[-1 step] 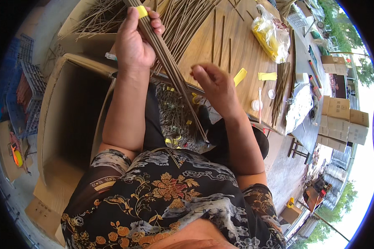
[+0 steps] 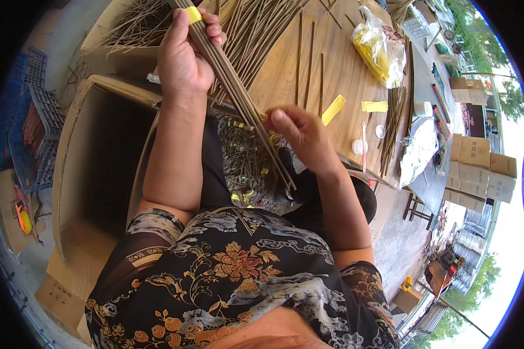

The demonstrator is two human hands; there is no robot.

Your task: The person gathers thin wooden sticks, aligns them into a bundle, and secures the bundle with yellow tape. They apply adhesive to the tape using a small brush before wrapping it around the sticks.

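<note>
The wooden table (image 2: pixel 340 75) bears brown sticks (image 2: pixel 253 41), yellow strips (image 2: pixel 333 110), a bag (image 2: pixel 381 52).

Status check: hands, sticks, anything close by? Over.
Left hand gripping stick bundle, yellow band on it. Right hand at bundle's lower half, contact unclear. Open carton to the left.

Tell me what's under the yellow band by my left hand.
A bundle of thin brown sticks runs under the yellow band, showing on both sides of it, held in your left hand. The stretch beneath the band is covered.
</note>
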